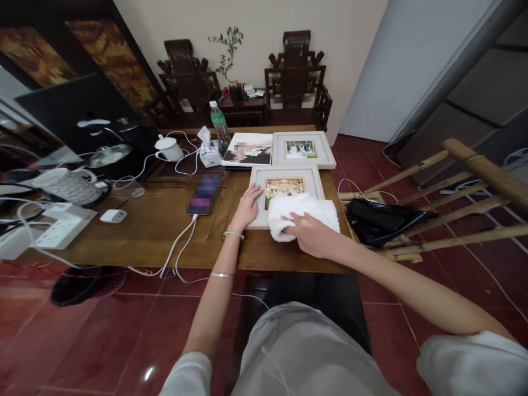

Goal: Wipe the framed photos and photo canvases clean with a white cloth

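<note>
A picture frame [320,188] with a pale wooden rim lies flat near the table's front edge, a small photo [284,185] set in its wide mat. My left hand [246,206] is closed on the frame's left edge. Bunched over the frame's lower right is a white towel [324,212], which covers part of the photo. My right hand [311,234] grips the towel and presses it down, some fingers tucked into its folds. Right behind lie a second picture frame [328,148] and a photo panel [247,148] side by side.
Left of the frame, a phone [203,195] charges by cable. Behind it are a tissue pack [210,153], a bottle [220,125] and a lidded cup [168,147]. Power strips [66,225], a charger [113,215] and a pitcher [66,184] stand further left. A bamboo rack [474,159] flanks the table's right.
</note>
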`<state>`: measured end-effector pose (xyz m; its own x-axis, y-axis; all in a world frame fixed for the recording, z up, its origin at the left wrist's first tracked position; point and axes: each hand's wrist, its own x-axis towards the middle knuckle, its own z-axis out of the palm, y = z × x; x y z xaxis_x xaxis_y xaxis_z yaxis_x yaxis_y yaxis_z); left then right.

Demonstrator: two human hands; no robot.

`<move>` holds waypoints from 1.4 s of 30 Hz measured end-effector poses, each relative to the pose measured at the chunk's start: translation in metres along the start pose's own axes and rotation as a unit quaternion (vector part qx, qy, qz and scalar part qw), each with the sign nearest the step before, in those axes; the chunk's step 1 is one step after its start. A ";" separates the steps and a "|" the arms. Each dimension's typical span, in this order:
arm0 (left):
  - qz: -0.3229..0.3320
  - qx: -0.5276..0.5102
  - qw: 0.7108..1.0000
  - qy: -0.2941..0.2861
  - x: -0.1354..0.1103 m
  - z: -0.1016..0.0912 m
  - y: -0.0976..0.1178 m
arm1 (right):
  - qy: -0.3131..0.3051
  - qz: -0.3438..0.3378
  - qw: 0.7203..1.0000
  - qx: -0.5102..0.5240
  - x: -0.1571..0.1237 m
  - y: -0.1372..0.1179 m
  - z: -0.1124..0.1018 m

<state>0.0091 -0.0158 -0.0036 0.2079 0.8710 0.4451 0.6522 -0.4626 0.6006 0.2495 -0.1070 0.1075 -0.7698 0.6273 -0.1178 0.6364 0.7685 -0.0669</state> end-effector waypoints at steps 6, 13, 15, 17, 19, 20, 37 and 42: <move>0.009 0.006 1.000 -0.005 -0.001 -0.001 -0.001 | 0.059 0.074 0.995 -0.034 0.046 0.059 0.027; 0.014 0.005 1.000 -0.003 -0.001 -0.001 -0.005 | 0.151 0.140 0.972 -0.110 0.097 0.113 0.035; 0.011 0.004 1.000 -0.003 -0.001 -0.001 -0.005 | 0.143 0.153 0.970 -0.119 0.102 0.113 0.037; 0.007 0.008 1.000 -0.003 -0.001 0.000 -0.005 | 0.136 0.168 0.969 -0.125 0.103 0.109 0.038; 0.003 0.009 1.000 -0.003 0.000 0.000 -0.005 | 0.124 0.167 0.970 -0.125 0.097 0.102 0.037; 0.001 0.008 1.000 -0.003 0.000 0.001 -0.005 | 0.114 0.159 0.973 -0.123 0.092 0.098 0.035; 0.008 -0.001 1.000 0.001 0.000 0.001 -0.002 | 0.021 0.052 0.998 -0.011 0.032 0.032 0.021; 0.010 0.002 1.000 -0.006 -0.001 0.000 -0.004 | 0.122 0.109 0.986 -0.033 0.078 0.095 0.031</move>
<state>0.0059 -0.0143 -0.0063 0.2296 0.8640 0.4481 0.6505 -0.4787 0.5897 0.2509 0.0110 0.0613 -0.6090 0.7839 0.1210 0.7896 0.6137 -0.0014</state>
